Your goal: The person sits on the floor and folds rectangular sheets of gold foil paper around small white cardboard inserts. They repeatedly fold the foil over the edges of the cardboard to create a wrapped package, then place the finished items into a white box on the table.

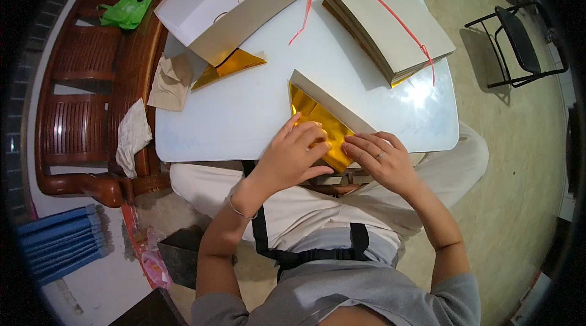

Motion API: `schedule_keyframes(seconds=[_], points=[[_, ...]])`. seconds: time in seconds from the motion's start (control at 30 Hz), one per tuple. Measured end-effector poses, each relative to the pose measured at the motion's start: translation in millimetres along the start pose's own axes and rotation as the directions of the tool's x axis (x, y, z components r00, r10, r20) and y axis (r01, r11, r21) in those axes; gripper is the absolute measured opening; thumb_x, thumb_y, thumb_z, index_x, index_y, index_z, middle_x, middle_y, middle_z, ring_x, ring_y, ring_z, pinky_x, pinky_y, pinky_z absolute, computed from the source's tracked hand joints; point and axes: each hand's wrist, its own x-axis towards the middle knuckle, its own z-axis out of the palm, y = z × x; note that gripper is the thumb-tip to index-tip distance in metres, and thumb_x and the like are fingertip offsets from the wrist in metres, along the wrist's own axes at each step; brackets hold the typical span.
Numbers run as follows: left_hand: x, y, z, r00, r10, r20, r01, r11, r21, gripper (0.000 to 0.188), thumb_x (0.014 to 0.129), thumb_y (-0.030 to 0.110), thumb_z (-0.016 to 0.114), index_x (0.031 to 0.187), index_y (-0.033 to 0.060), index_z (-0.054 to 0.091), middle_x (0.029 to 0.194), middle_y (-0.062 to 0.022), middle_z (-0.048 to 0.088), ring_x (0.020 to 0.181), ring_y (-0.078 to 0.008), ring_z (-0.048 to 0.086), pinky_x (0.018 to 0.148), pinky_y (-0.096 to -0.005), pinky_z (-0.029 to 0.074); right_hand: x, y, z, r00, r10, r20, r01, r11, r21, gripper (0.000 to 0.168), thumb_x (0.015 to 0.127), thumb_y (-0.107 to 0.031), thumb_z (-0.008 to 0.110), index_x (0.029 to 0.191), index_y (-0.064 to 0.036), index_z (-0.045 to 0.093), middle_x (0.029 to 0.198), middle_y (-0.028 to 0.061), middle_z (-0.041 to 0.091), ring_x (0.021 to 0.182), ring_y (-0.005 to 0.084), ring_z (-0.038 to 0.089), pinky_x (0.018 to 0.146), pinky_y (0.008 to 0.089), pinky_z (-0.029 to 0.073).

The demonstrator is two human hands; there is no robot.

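A gold foil paper sheet [339, 130] lies at the table's near edge, its pale backing showing as a long strip along the upper right side. My left hand [295, 149] is on its left part, with curled fingers on the foil and the thumb pointing right at the near edge. From the other side, my right hand [377, 154] holds the right edge, fingertips on the foil; a ring is on one finger. The lower corner of the paper juts past the table edge between my hands. Both palms hide what lies under them.
A thick paper stack [389, 19] tied with red string stands at the back right. The white box [247, 19] holds rubber bands and red paper. Beside it lies a folded gold piece [231, 67]. A wooden bench [137, 65] borders the left; a black folding chair [519, 42] stands right.
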Motion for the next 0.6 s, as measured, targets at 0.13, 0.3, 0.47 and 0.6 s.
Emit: schedule_keyframes(seconds=[0.13,0.3,0.47,0.6], points=[[-1.4,-0.5,13.1,0.998,0.006,-0.058,-0.003,0.999,0.054,0.026,0.084,0.026,0.076,0.100,0.0087,0.065,0.113,-0.0076,0.060,0.120,-0.0283,0.057,0.115,-0.0574,0.037,3.1,5.1,-2.3,0.999,-0.026,-0.026,0.026,1.000,0.012,0.030,0.088,-0.019,0.064,0.117,-0.011,0.065,0.127,0.0021,0.067,0.119,0.0169,0.063,0.099,0.0357,0.048],[0.7,-0.7,15.3,0.991,-0.037,-0.131,0.033,0.999,-0.033,0.016,0.087,0.019,0.073,0.094,0.0072,0.066,0.106,-0.0055,0.063,0.116,-0.0264,0.061,0.115,-0.0568,0.037,4.5,9.9,2.3,0.992,-0.020,-0.122,0.027,0.998,0.055,0.018,0.085,-0.018,0.073,0.101,-0.011,0.067,0.119,0.0016,0.069,0.112,0.0181,0.064,0.094,0.0355,0.050],[7.6,6.0,16.4,0.960,-0.205,-0.192,0.180,0.974,-0.139,0.010,0.091,0.012,0.067,0.090,0.0038,0.062,0.105,-0.0076,0.063,0.107,-0.0283,0.062,0.110,-0.0519,0.042,17.4,7.8,2.3,0.954,0.272,-0.129,-0.243,0.948,0.205,0.019,0.081,-0.016,0.078,0.094,-0.008,0.066,0.114,0.0028,0.068,0.104,0.0246,0.063,0.089,0.0373,0.048],[15.2,5.7,18.1,0.936,-0.251,-0.248,0.236,0.968,-0.087,0.011,0.092,0.012,0.064,0.087,0.0027,0.061,0.101,-0.0073,0.061,0.101,-0.0296,0.060,0.101,-0.0444,0.048,24.1,5.5,0.9,0.914,0.397,-0.087,-0.366,0.897,0.249,0.014,0.083,-0.016,0.077,0.087,-0.009,0.066,0.116,0.0022,0.066,0.107,0.0263,0.059,0.091,0.0393,0.045]])
